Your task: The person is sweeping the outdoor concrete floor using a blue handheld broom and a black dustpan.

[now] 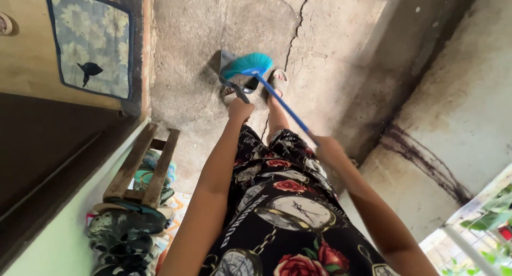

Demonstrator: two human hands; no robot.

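A blue-handled broom with a turquoise head is being gripped by the right hand, closed around the handle. A dark dustpan is being held by its handle in the closed left hand, far out on the cracked concrete floor, right beside a sandalled foot. A wooden rack with shoes is being kept at near left.

Rough cracked concrete floor, plastic-looking broom w/ glossy blue handle, weathered wood rack.
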